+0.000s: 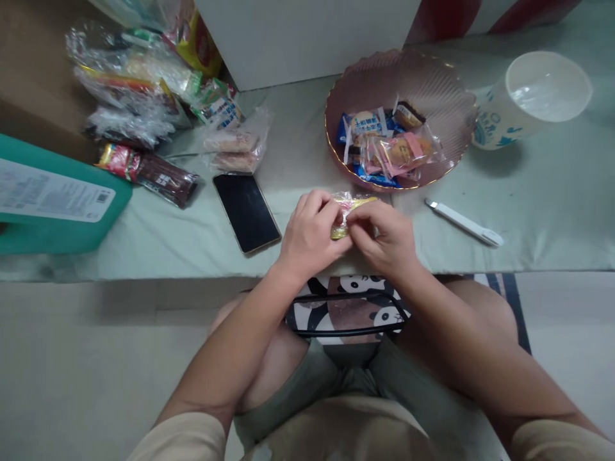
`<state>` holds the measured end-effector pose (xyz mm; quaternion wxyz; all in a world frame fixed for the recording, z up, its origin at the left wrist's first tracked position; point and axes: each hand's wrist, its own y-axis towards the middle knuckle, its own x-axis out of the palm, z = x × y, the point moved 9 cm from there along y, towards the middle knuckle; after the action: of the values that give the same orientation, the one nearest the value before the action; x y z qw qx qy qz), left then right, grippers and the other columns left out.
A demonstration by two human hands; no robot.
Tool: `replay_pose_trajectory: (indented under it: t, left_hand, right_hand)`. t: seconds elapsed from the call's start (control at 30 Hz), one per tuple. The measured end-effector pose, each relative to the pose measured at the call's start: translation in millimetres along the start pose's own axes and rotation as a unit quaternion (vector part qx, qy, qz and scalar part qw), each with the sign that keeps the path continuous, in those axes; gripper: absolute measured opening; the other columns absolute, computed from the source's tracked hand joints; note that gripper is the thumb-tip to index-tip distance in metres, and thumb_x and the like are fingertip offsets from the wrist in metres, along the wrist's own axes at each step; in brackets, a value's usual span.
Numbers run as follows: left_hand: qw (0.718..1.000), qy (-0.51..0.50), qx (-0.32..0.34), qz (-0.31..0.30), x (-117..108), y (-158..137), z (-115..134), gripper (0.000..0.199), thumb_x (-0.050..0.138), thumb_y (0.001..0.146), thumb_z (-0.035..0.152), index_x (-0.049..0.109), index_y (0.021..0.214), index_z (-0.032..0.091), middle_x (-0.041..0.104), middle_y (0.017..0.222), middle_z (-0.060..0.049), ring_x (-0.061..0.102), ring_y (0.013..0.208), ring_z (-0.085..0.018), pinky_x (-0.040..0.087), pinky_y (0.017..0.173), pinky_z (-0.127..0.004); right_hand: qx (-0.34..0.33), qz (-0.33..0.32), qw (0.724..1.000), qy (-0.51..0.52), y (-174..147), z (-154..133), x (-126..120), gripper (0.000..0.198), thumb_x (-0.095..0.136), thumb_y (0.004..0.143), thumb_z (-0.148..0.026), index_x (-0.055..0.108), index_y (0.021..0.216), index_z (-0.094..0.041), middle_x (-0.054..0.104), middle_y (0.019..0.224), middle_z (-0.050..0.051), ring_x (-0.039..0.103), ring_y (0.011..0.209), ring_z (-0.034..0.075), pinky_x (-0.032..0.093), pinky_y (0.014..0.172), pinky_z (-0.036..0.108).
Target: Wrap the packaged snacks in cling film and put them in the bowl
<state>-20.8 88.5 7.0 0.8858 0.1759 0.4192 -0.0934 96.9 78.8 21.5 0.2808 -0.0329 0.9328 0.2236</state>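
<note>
Between my two hands is a small snack packet (340, 232) in clear and yellow wrapping, close to the table's front edge. My left hand (312, 232) has its fingers curled on the packet's left side. From the right, my right hand (384, 234) pinches the packet with thumb and forefinger. Parts of the packet are hidden behind my fingers. Just beyond it stands a pink scalloped bowl (446, 96) with a gold rim, holding several wrapped snacks (403, 153). A dark-screened phone (246, 212) lies to the left of my left hand.
Right of my hands lies a white utility knife (464, 222). A white patterned cup (500, 118) stands at the back right. Wrapped snacks (166, 181) and crumpled plastic bags (129, 121) crowd the left, near a green container (96, 224). A white box (307, 38) stands behind.
</note>
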Motion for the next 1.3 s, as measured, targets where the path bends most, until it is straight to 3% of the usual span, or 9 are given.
replay_pose_trajectory:
  t: [0.13, 0.43, 0.6, 0.7, 0.8, 0.9, 1.0, 1.13, 1.3]
  left_hand:
    - [1.0, 0.019, -0.022, 0.003, 0.7, 1.0, -2.2, 0.022, 0.066, 0.082, 0.02, 0.049, 0.069, 0.021, 0.059, 0.1, -0.008, 0.054, 0.097, -0.025, 0.047, 0.085, -0.04]
    - [0.994, 0.051, -0.087, 0.05, -2.0, -0.5, 0.4, 0.017, 0.07, 0.082, 0.024, 0.054, 0.075, 0.021, 0.062, 0.096, -0.008, 0.056, 0.095, -0.025, 0.047, 0.085, -0.04]
    - [0.983, -0.099, -0.119, 0.102, -17.3, 0.8, -14.5, 0.023, 0.062, 0.076, 0.012, 0.045, 0.064, 0.021, 0.058, 0.085, -0.003, 0.056, 0.082, -0.018, 0.047, 0.076, -0.033]
    - [0.961, -0.184, -0.141, 0.154, -41.6, -0.1, -38.9, 0.023, 0.055, 0.074, 0.009, 0.041, 0.059, 0.02, 0.053, 0.073, 0.0, 0.051, 0.07, -0.014, 0.041, 0.067, -0.03]
    - [0.952, -0.185, -0.167, 0.177, -63.4, -3.2, -63.2, 0.028, 0.049, 0.071, 0.006, 0.034, 0.051, 0.019, 0.044, 0.061, 0.001, 0.047, 0.065, -0.013, 0.036, 0.064, -0.03]
    - [0.948, -0.164, -0.226, 0.152, -67.6, -8.0, -82.0, 0.03, 0.05, 0.071, 0.008, 0.031, 0.05, 0.019, 0.036, 0.054, 0.002, 0.039, 0.059, -0.012, 0.029, 0.058, -0.03]
    - [0.935, -0.175, -0.274, 0.141, -61.9, -11.7, -88.5, 0.015, 0.055, 0.074, 0.013, 0.048, 0.064, 0.02, 0.048, 0.06, 0.003, 0.042, 0.057, -0.011, 0.032, 0.055, -0.028]
    - [0.94, -0.18, -0.273, 0.094, -47.1, -6.5, -79.3, 0.019, 0.066, 0.073, 0.02, 0.058, 0.091, 0.022, 0.063, 0.081, 0.002, 0.052, 0.062, -0.011, 0.04, 0.059, -0.026]
    - [0.955, -0.11, -0.271, 0.041, -40.1, -3.5, -74.7, 0.017, 0.064, 0.074, 0.017, 0.062, 0.091, 0.021, 0.061, 0.071, 0.003, 0.052, 0.062, -0.013, 0.04, 0.064, -0.028]
  right_hand:
    - [-0.019, 0.023, 0.999, 0.021, -3.1, -3.4, -0.9, 0.014, 0.056, 0.089, -0.013, 0.064, 0.085, -0.023, 0.071, 0.08, 0.001, 0.066, 0.075, 0.016, 0.049, 0.072, 0.032]
    - [0.055, 0.102, 0.991, 0.066, -13.3, 24.7, -11.6, 0.011, 0.049, 0.094, -0.015, 0.056, 0.097, -0.023, 0.062, 0.094, 0.004, 0.062, 0.085, 0.017, 0.053, 0.074, 0.034]
    - [0.013, 0.06, 0.998, -0.018, -6.8, 16.9, -5.0, 0.013, 0.05, 0.089, -0.014, 0.056, 0.096, -0.023, 0.064, 0.091, 0.005, 0.062, 0.082, 0.017, 0.053, 0.069, 0.033]
    - [-0.033, 0.018, 0.997, -0.066, -5.3, 8.9, 4.2, 0.018, 0.055, 0.087, -0.019, 0.06, 0.105, -0.022, 0.07, 0.104, 0.009, 0.067, 0.096, 0.022, 0.056, 0.084, 0.041]
    - [-0.076, -0.005, 0.993, -0.095, -6.5, 3.3, 9.9, 0.031, 0.059, 0.086, -0.024, 0.063, 0.117, -0.02, 0.068, 0.127, 0.014, 0.063, 0.122, 0.03, 0.05, 0.105, 0.052]
    - [-0.083, -0.047, 0.99, -0.106, -7.1, 4.8, 16.1, 0.035, 0.059, 0.088, -0.025, 0.064, 0.123, -0.019, 0.068, 0.13, 0.014, 0.062, 0.123, 0.03, 0.049, 0.107, 0.051]
    - [-0.078, -0.039, 0.989, -0.12, -6.5, 6.7, 12.2, 0.028, 0.059, 0.091, -0.026, 0.068, 0.117, -0.022, 0.071, 0.118, 0.011, 0.066, 0.11, 0.026, 0.053, 0.097, 0.047]
    - [-0.09, -0.004, 0.987, -0.135, -7.6, 4.5, 4.3, 0.011, 0.06, 0.093, -0.025, 0.07, 0.096, -0.023, 0.068, 0.1, 0.008, 0.064, 0.095, 0.022, 0.052, 0.084, 0.041]
    - [-0.098, 0.005, 0.984, -0.148, -9.8, 4.0, -0.7, 0.01, 0.057, 0.096, -0.022, 0.061, 0.087, -0.023, 0.066, 0.091, 0.006, 0.063, 0.09, 0.021, 0.049, 0.08, 0.038]
